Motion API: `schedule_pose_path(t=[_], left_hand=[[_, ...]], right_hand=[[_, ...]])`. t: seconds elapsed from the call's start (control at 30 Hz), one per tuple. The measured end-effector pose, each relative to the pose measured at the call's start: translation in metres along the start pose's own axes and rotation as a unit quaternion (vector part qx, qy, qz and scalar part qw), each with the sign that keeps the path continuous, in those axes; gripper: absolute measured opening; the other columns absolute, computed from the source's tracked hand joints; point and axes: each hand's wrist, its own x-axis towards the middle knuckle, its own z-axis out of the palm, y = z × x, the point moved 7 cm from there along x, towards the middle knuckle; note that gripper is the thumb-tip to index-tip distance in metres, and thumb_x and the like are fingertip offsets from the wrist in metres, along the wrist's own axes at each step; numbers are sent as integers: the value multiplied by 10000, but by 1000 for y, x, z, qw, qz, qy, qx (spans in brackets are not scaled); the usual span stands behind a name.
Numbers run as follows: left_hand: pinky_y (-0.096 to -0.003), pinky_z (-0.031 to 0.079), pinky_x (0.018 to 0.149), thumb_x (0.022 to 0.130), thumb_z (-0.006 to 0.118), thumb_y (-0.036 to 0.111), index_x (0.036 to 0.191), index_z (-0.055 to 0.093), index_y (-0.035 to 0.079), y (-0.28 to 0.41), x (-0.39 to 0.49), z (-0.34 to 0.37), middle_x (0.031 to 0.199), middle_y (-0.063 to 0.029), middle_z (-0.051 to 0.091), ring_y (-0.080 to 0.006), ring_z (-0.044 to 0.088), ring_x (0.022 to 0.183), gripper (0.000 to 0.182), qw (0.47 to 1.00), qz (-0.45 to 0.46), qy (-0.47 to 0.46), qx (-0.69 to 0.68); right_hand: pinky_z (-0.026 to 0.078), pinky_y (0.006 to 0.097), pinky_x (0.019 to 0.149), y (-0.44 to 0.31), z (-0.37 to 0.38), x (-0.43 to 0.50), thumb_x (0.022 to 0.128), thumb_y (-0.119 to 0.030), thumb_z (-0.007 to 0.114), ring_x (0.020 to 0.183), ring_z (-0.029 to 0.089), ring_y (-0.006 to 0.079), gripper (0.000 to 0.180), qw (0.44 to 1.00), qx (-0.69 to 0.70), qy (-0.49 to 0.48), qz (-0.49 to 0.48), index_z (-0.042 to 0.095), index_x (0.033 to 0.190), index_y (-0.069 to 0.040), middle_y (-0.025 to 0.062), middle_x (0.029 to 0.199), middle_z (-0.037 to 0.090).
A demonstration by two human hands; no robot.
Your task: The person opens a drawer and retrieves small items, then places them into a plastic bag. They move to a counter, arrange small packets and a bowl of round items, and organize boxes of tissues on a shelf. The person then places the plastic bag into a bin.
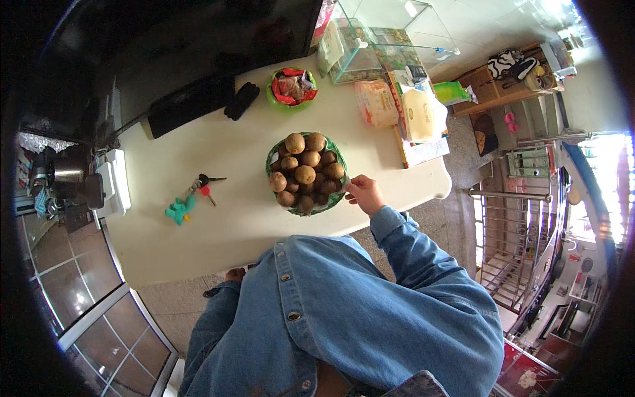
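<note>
A round green basket (339, 149) heaped with brown kiwifruit (305, 174) stands on the pale table (238, 238) before me. White, plastic-like material shows between the fruit and the rim. My right hand (365, 193) pinches the basket's right edge with thumb and fingers. Whether it grips the rim itself or that lining is hard to tell. Low at the table's front edge, my left hand (235, 274) is partly hidden by my denim shirt, its fingers seemingly curled. To the basket's left lie keys (208, 189) with a teal plush charm (179, 210).
A lime-green bowl (272, 98) holding a red wrapper stands behind the basket, near a black object (241, 101). At the right are tissue packs (377, 103) on and beside books, with a glass tank (354, 54) behind. White trays (119, 181) sit at the left edge.
</note>
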Motion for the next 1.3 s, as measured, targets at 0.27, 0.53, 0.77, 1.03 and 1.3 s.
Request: schedule_pose_path(t=[0.27, 0.53, 0.77, 1.03, 1.3], left_hand=[[-452, 414, 915, 828, 399, 458, 1104, 584, 45, -6, 11, 19, 1138, -273, 555, -420, 507, 1096, 530, 999, 26, -4, 23], [-442, 364, 977, 941, 295, 455, 1224, 507, 55, 5, 9, 26, 1297, -203, 482, -397, 425, 1199, 534, 995, 65, 1, -80], [-415, 324, 1014, 949, 255, 480, 1305, 424, 76, 17, 17, 36, 1354, -173, 435, -353, 384, 1251, 565, 982, 185, 27, -30], [-412, 331, 1015, 944, 280, 470, 1281, 467, 101, 22, 19, 43, 1325, -162, 468, -351, 397, 1240, 534, 976, 206, 21, 62], [-432, 344, 1006, 939, 298, 457, 1276, 477, 143, 29, 15, 54, 1324, -157, 462, -359, 404, 1230, 495, 965, 197, -56, 167]], right_hand=[[485, 296, 574, -35, -4, -13, 807, -180, 643, 626, 604, 154, 206, 964, -231, 49, -122, 608, 771, 20, 102, 662, 633], [463, 308, 538, -22, -8, -2, 781, -177, 641, 561, 564, 173, 197, 974, -197, 33, -110, 586, 727, 4, 85, 607, 590], [466, 347, 721, -85, 15, -43, 719, -126, 714, 803, 545, 224, 188, 888, -306, 82, -333, 576, 822, -50, 81, 842, 576], [386, 407, 839, -95, 99, -77, 702, -227, 679, 963, 459, 274, 329, 782, -463, -31, -417, 557, 985, -113, 68, 928, 552], [381, 429, 844, -80, 102, -72, 649, -161, 704, 959, 477, 291, 405, 794, -443, -10, -416, 504, 996, -100, 70, 921, 570]])
